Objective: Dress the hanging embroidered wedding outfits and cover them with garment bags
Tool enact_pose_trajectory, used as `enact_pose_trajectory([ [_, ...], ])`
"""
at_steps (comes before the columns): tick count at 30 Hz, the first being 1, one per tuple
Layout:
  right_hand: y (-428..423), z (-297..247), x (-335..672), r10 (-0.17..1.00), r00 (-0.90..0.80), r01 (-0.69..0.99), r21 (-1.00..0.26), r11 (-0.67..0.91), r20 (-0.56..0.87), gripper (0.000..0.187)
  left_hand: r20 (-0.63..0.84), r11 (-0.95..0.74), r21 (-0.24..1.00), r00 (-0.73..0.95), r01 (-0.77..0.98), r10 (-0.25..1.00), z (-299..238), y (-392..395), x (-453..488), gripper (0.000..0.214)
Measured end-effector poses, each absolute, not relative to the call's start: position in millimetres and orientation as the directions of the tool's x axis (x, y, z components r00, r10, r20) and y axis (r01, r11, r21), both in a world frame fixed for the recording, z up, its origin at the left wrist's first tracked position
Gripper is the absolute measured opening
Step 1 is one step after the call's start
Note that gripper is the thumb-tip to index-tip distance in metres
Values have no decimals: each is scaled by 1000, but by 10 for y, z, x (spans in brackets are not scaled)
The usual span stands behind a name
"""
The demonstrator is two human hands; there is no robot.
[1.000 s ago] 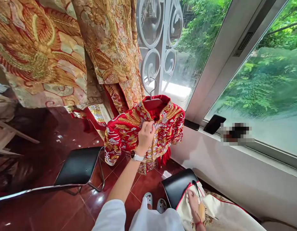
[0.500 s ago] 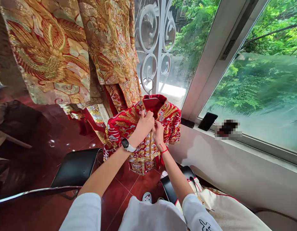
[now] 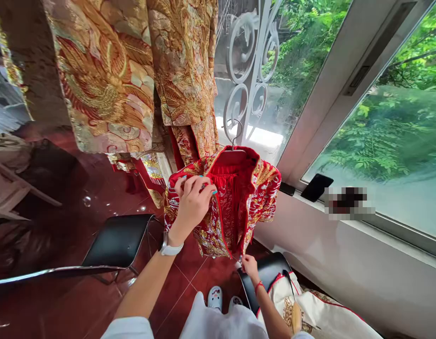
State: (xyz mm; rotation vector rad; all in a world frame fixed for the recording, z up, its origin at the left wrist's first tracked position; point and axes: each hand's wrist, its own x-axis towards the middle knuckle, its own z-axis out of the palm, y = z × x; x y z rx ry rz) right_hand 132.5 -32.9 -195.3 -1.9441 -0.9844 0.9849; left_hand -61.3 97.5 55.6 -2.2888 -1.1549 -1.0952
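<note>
A red jacket (image 3: pixel 263 188) thick with gold and silver embroidery hangs on a metal hanger (image 3: pixel 235 134) in front of me. Its front is parted and the red lining shows. My left hand (image 3: pixel 193 202) has its fingers bent over the front edge below the collar, on the left side, closed on the cloth. Low down, my right hand (image 3: pixel 250 267) pinches the bottom corner of the right front edge. A watch with a white strap is on my left wrist, a red cord on my right.
Gold embroidered garments (image 3: pixel 111 80) hang at upper left. A black chair (image 3: pixel 115 240) stands left, and another black seat (image 3: pixel 265 275) right, beside cream cloth (image 3: pixel 331 310) with red trim. A phone (image 3: pixel 316 187) and a blurred-out object lie on the windowsill (image 3: pixel 380 242).
The jacket's front has gone from closed to parted. My right hand has dropped from the collar to the hem; my left hand has shifted left along the upper edge. The view has swung slightly.
</note>
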Motion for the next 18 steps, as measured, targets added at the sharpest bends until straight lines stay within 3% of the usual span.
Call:
enact_pose_trajectory([
  [1,-312,-1953,1408,829,478,311,-826,-470,-291,26,785,-574,80,304,815,540,490,967,-600,15],
  [3,-106,-1826,1544,766,606,342,-801,-492,-212,23,806,-523,156,198,838,558,307,979,-482,34],
  [6,492,-1410,1552,730,665,502,-818,-282,156,82,843,-446,269,16,854,538,-22,1040,-237,59],
  [8,881,-1087,1459,692,589,653,-750,-103,418,102,832,-416,406,-141,814,536,-182,1079,-202,62],
  [10,1098,-807,1410,670,533,712,-701,-27,516,97,787,-436,519,-212,735,580,-225,1103,-350,63],
  [12,1103,-593,1517,659,521,691,-722,48,542,80,766,-479,541,-169,691,621,-127,1133,-657,60],
  [15,940,-329,2016,559,568,643,-750,156,604,59,794,-486,451,-88,749,601,239,1301,-1230,45],
  [18,1023,-9,2654,430,567,691,-690,216,703,51,779,-413,352,-19,840,627,657,1723,-1704,40],
])
